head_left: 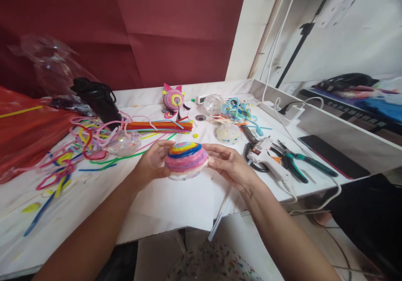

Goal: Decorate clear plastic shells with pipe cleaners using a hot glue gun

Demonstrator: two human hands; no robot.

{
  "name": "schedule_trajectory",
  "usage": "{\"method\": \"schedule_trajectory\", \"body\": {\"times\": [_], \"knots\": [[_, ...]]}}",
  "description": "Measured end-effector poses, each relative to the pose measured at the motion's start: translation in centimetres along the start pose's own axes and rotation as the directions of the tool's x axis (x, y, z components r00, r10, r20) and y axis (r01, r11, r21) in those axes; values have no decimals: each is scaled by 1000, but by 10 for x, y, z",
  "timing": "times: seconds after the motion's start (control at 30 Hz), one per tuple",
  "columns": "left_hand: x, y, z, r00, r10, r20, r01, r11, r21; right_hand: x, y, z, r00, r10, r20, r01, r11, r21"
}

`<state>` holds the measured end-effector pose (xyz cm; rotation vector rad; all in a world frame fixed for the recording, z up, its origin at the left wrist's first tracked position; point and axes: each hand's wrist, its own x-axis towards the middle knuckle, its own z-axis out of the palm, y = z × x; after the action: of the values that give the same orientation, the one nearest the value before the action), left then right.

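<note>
Between my two hands is a dome-shaped craft piece (186,160), wound in rings of yellow, orange, blue, pink and purple fuzzy strands, with a pale lower rim. My left hand (153,161) grips its left side, fingers behind and thumb at the front. On the right side, my right hand (229,164) holds it between thumb and fingers. The piece is over a white sheet of paper (176,203). A clear glue stick (220,216) lies at the table's front edge, below my right hand.
Pipe cleaners (157,126) and a black bottle-like object (96,101) are at left. A pink eared ornament (174,99) stands behind. To the right are a speckled dome (228,133), a white glue gun (268,155), green-handled pliers (301,161) and a dark phone (333,155).
</note>
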<state>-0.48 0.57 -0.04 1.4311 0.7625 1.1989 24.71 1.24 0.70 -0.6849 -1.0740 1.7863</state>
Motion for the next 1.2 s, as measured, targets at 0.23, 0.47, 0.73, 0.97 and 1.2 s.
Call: {"method": "schedule_trajectory", "body": {"times": [0.23,0.47,0.73,0.97,1.2], "knots": [[-1,0,-2,995,-63,-76,65,997,31,4,7,8,967,-115,-229,102,992,-68],[0,0,6,984,-105,-144,99,994,-43,9,17,22,929,-183,-321,153,981,-117],[-2,-3,8,956,-42,-291,99,978,183,14,33,44,925,-214,-315,180,974,-134],[-2,-3,7,927,-72,-369,179,947,266,13,45,53,899,-309,-309,228,935,-273],[-2,0,11,935,-34,-354,157,932,326,9,44,55,903,-336,-268,239,911,-336]]}}
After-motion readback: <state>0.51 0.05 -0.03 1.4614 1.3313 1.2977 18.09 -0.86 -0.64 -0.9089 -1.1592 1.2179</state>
